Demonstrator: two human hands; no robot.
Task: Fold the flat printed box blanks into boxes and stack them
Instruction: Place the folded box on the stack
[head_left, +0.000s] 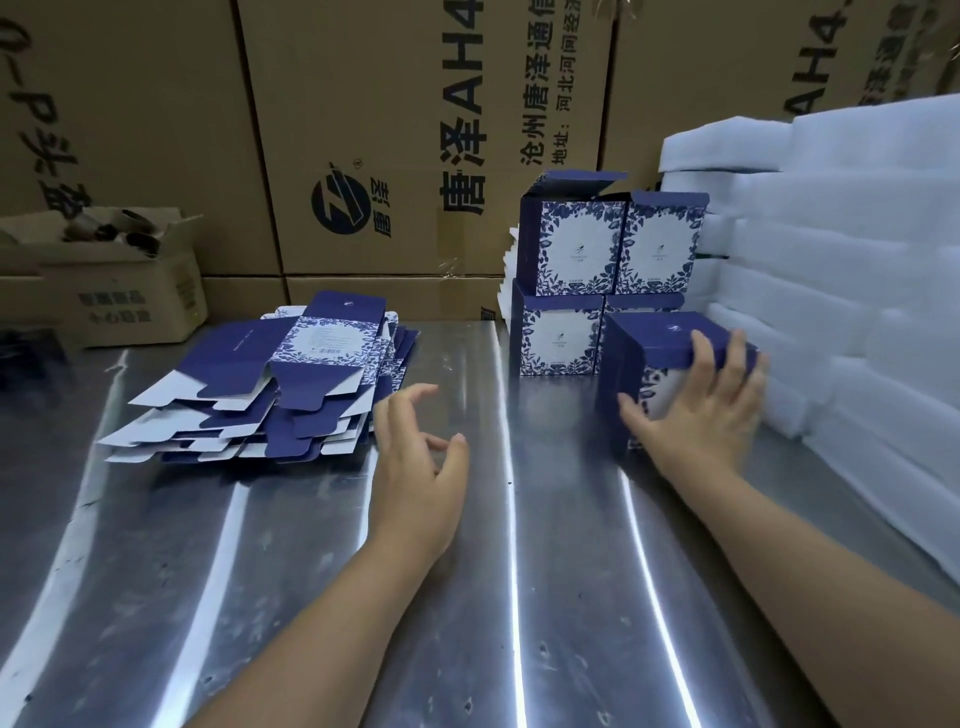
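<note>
Working on a shiny metal worktop (311, 597) here. Pressing the right hand (701, 415) flat against the near face of a folded box (649, 343), fingers spread and fairly straight, tips reaching just over the top edge, thumb out to the left. More of a push than a proper grab, tbh. Box upright on the right part of the worktop, lid closed, just in front of the stacked boxes (576, 249): two by two, top-left lid flap sticking up open. Hovering the left hand (415, 452) mid-worktop, fingers loosely curled, holding nothing, just right of the pile of flat blanks (291, 384). Pretty messy pile, fanned out, blue-and-white floral print facing up, over on the left. White foam sheets (831, 249) piled along the right side. Behind it all, big brown cartons (363, 130) with black lettering, plus a small open carton (130, 291) at far left.
</note>
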